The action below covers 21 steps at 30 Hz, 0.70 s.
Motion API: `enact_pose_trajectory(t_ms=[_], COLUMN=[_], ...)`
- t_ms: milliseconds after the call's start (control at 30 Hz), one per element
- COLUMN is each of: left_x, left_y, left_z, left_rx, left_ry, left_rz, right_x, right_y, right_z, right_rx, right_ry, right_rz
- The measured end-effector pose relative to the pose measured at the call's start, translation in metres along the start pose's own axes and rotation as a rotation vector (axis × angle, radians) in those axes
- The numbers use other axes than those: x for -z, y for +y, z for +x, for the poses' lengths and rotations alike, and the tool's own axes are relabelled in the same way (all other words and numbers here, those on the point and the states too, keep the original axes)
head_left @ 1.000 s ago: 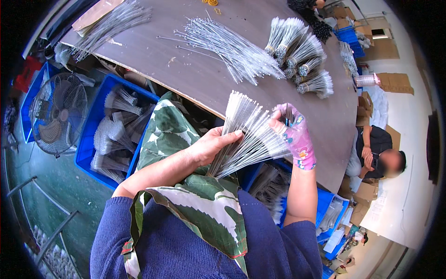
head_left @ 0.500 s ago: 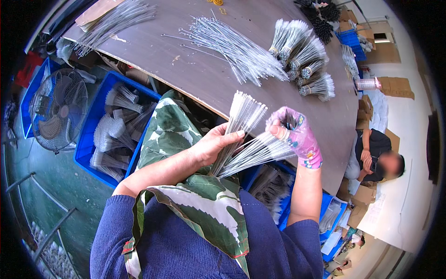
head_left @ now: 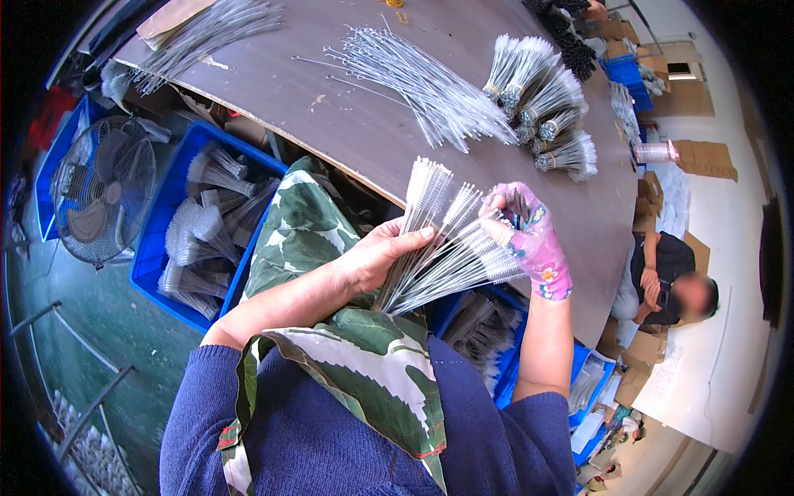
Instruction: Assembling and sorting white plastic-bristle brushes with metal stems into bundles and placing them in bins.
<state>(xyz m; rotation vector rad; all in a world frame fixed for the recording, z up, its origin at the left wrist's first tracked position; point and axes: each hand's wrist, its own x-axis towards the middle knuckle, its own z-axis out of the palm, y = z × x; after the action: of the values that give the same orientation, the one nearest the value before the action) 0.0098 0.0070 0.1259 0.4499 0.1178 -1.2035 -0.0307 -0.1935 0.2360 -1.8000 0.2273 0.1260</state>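
Note:
My left hand (head_left: 382,258) is closed round a bundle of thin wire brushes (head_left: 423,207) with white bristle tips, its thumb lying across the stems. The brushes fan out to the right, and their lower ends meet over my lap. My right hand (head_left: 533,240), in a pink flowered glove with bare fingertips, is curled round a small dark tool (head_left: 519,211); its exact kind is not clear. The bare fingertips are beside the bristle ends of the fanned brushes (head_left: 488,248). Whether they touch any brush cannot be made out.
Loose wire brushes (head_left: 422,87) and tied brush bundles (head_left: 550,99) lie on the brown table (head_left: 331,124). A blue crate (head_left: 149,285) of bundles stands left, by a fan (head_left: 107,190). Another blue crate (head_left: 504,368) is under the table edge. A person (head_left: 662,277) sits at right.
Several brushes in the middle of the fan now stand apart, between the left group and the right one. My right hand has shifted slightly; my left hand keeps its hold.

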Motion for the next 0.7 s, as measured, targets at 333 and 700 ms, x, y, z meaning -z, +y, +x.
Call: enact_pose_trajectory(t_ms=[333,700], left_x=[-0.002,-0.003], left_y=[0.003,0.003], left_z=[-0.001,0.001], left_rx=[0.023,0.035], left_ry=[-0.042,-0.141], left_rz=[0.01,-0.009], right_x=[-0.008,-0.009], right_y=[-0.013,-0.018], right_z=[0.002,0.016], right_rx=[-0.063,-0.062], right_ry=[0.042,-0.029], right_rz=[0.029,-0.137])
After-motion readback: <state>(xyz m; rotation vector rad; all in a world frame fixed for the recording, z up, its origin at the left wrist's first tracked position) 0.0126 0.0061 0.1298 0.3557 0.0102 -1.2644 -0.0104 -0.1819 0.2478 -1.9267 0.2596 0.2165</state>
